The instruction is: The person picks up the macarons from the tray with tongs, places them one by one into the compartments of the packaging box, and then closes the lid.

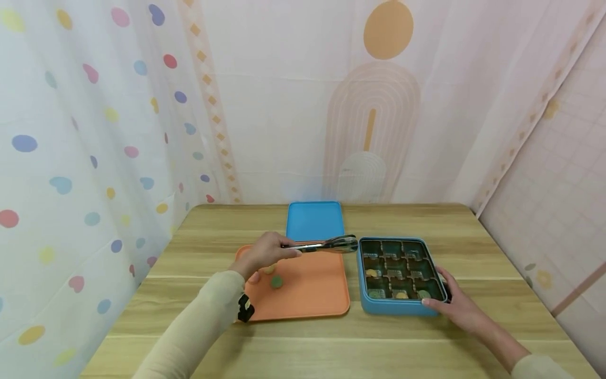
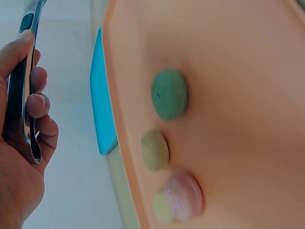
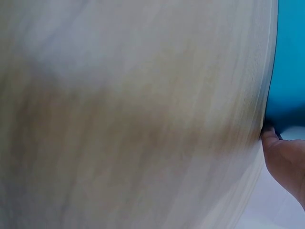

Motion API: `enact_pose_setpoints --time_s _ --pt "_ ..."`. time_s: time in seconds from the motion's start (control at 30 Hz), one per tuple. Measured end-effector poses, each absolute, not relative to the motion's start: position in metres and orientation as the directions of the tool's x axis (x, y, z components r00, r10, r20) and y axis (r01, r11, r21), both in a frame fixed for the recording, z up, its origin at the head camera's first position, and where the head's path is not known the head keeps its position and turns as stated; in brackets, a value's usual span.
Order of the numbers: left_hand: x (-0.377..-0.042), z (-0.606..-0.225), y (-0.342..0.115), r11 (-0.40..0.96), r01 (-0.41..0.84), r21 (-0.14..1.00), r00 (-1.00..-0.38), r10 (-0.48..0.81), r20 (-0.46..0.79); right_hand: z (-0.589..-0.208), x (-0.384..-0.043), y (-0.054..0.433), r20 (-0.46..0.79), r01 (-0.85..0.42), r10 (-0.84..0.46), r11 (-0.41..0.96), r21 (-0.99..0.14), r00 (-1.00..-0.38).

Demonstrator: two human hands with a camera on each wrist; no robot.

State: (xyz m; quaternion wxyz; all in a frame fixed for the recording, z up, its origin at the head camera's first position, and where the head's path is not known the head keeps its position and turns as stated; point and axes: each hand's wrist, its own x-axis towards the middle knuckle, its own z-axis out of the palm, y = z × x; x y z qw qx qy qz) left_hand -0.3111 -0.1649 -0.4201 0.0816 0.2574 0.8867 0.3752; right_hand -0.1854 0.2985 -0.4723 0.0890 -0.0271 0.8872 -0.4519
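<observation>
At four o'clock on the square blue compartmented box (image 1: 396,307), the right hand (image 1: 458,307) grips its edge, seemingly for steadiness, while the left hand (image 1: 266,252) holds silver-and-black metal tongs (image 1: 325,245).

Orange tray (image 1: 307,292), blue box (image 1: 400,308), silver-and-black tongs (image 1: 341,243); green, yellow and pink macarons (image 2: 170,94); multicolour-spotted white curtain (image 1: 94,134)

The left grip (image 1: 266,251) holds metal tongs (image 1: 331,245) above the far side of the orange tray (image 1: 307,297). The right grip (image 1: 458,307) holds the blue box (image 1: 400,307) at its near right corner.
</observation>
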Motion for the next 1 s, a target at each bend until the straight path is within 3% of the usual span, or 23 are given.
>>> enact_pose_setpoints --time_s 1.0 --pt "-0.319 -0.421 -0.078 0.567 0.471 0.676 -0.819 0.566 0.097 -0.472 -0.187 0.294 -0.139 0.04 -0.13 0.575 -0.817 -0.982"
